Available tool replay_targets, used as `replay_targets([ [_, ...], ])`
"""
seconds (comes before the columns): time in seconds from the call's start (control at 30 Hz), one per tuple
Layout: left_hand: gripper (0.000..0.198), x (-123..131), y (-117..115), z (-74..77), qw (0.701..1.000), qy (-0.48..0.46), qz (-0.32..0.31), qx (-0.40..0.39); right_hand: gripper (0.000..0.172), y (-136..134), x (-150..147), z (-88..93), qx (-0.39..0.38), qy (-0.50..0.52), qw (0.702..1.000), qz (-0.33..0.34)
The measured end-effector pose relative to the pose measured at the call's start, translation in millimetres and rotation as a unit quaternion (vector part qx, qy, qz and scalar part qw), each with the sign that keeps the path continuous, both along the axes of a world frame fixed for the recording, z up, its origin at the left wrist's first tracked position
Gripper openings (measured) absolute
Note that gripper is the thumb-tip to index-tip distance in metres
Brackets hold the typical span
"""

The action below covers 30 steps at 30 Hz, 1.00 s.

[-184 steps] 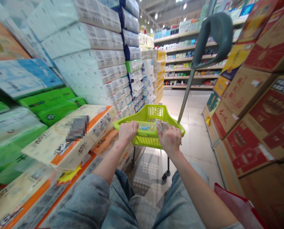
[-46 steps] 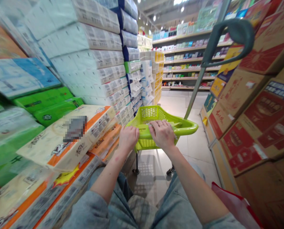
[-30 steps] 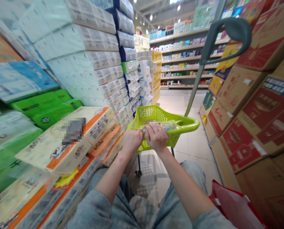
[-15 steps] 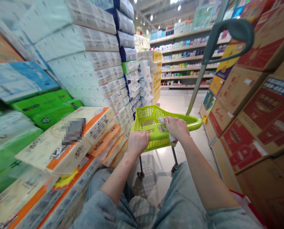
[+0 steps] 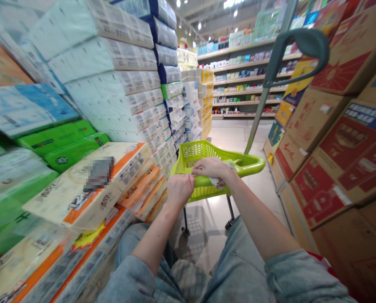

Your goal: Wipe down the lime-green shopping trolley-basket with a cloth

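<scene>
A lime-green plastic basket trolley (image 5: 211, 194) stands in front of my knees, its grey pull handle (image 5: 272, 63) raised at the far right side. My left hand (image 5: 180, 188) is closed around the basket's near left rim. On the same rim, just right of it, rests my right hand (image 5: 210, 167), palm down and fingers bent, close to my left thumb. A crumpled white tissue or cloth (image 5: 218, 183) sticks out from under the right palm, pressed against the rim. My right fingertips' exact hold is partly hidden. The basket's visible inside shows only its perforated walls.
Stacked tissue packs (image 5: 89, 189) rise close on my left, with a pixelated dark object on top. Taller white packs (image 5: 131, 80) stand behind. Red-brown cartons (image 5: 342, 155) line the right side. Shelves of goods (image 5: 244, 80) cross the aisle's far end.
My right hand has slid left along the rim with the white tissue or cloth, up to my left hand. The left hand keeps its grip; the trolley has barely shifted.
</scene>
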<state>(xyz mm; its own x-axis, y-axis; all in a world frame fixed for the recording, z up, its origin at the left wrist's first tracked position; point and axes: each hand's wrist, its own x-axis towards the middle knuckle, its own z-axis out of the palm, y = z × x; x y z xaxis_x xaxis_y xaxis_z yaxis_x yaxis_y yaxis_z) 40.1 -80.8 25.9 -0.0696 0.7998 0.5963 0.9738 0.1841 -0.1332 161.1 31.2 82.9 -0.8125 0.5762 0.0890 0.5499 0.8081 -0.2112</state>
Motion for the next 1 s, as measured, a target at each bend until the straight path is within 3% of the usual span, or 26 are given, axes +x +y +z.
replay_targets([
  [0.17, 0.047, -1, -3, 2.1, 1.0, -0.008, -0.019, -0.006, 0.035, 3, 12, -5.1, -0.009, 0.049, 0.999, 0.022],
  [0.37, 0.046, 1, -2, 1.7, 1.0, -0.006, -0.016, -0.011, 0.035, 31, 16, -5.8, -0.067, 0.04, 0.997, 0.014],
  [0.5, 0.048, 0, -3, 1.3, 1.0, -0.013, -0.012, -0.008, 0.032, 54, 24, -10.0, -0.097, 0.02, 0.995, -0.03],
  [0.67, 0.048, -2, -3, 0.7, 1.0, -0.004, -0.005, -0.007, 0.031, 70, 50, -21.7, -0.18, 0.06, 0.971, -0.147],
  [0.83, 0.047, 0, -2, -0.7, 1.0, -0.002, -0.001, -0.008, 0.042, 41, 63, -23.5, -0.024, 0.103, 0.963, -0.248],
  [0.9, 0.046, 0, -2, -1.0, 1.0, 0.001, 0.0, -0.01, 0.049, 20, 61, -26.6, 0.036, 0.134, 0.942, -0.306],
  [1.0, 0.046, 2, -1, -0.2, 1.0, 0.001, 0.001, -0.014, 0.051, -8, 51, -39.7, 0.126, 0.227, 0.907, -0.332],
])
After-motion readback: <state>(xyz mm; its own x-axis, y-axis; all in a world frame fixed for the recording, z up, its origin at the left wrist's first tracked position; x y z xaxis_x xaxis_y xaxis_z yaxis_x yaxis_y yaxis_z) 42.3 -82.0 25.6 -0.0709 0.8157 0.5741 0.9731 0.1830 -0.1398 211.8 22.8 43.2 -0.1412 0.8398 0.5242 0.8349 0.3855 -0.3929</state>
